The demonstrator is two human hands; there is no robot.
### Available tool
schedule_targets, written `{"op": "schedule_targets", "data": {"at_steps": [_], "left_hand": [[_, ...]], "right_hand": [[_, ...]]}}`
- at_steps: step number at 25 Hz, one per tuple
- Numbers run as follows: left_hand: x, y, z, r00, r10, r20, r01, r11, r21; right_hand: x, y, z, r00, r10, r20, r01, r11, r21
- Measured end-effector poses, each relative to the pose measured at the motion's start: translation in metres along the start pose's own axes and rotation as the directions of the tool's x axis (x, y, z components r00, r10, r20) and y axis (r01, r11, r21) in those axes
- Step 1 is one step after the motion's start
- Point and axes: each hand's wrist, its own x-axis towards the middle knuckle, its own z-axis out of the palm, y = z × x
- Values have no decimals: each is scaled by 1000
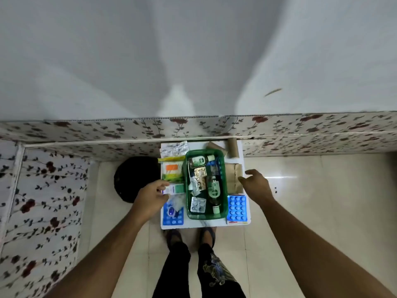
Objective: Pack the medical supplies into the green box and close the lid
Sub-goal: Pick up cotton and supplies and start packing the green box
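The green box point(225, 190) stands open in the middle of a small white table point(204, 225). Inside lie bottles, blister strips and sachets. My left hand point(150, 197) grips a small white and green carton point(175, 188) just left of the box. My right hand point(256, 186) hovers with spread fingers to the right of the box, above a brown paper packet point(234, 177), holding nothing. A blue blister pack point(237, 208) lies at the front right, another blue pack point(173, 215) at the front left. An orange and green packet point(173, 171) lies left of the box.
A foil strip point(175, 148) and two cardboard tubes point(232, 148) lie at the table's back edge against a floral-papered wall. A black round object point(133, 179) sits on the floor left of the table. My feet stand at the table's front edge.
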Motion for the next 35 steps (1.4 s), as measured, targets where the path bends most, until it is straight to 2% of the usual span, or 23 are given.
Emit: {"op": "schedule_targets", "data": {"at_steps": [4, 8, 14, 18, 22, 24, 27, 31, 33, 35], "left_hand": [[25, -33, 33, 995, 63, 84, -85, 949, 304], [27, -51, 60, 990, 109, 87, -137, 877, 461], [39, -63, 81, 982, 182, 52, -184, 846, 500], [37, -57, 75, 986, 164, 2, -153, 916, 370], [14, -47, 48, 1000, 21, -12, -19, 993, 115], [4, -43, 28, 999, -27, -41, 26, 999, -23], [-2, -51, -16, 977, -118, -176, 80, 974, -210], [18, -99, -62, 950, -207, -233, 114, 926, -360], [43, -132, -77, 937, -245, -249, 133, 910, -393], [84, -179, -84, 924, -268, -272, 136, 897, -421]], "right_hand": [[32, 21, 39, 995, 92, 37, -89, 993, -74], [39, 30, 55, 993, 88, -80, -92, 994, -50], [42, 39, 58, 984, 79, -159, -68, 995, 74], [35, 39, 48, 979, 87, -182, -54, 983, 178], [-1, 14, 23, 941, 98, -323, -15, 968, 251], [-23, -10, 5, 929, 46, -367, 63, 958, 281], [-59, -66, -2, 936, -123, -330, 225, 930, 291], [-78, -138, 68, 940, -316, -128, 332, 932, 143], [-77, -162, 130, 933, -360, -30, 360, 933, 4], [-67, -179, 207, 911, -413, 8, 410, 903, -131]]}}
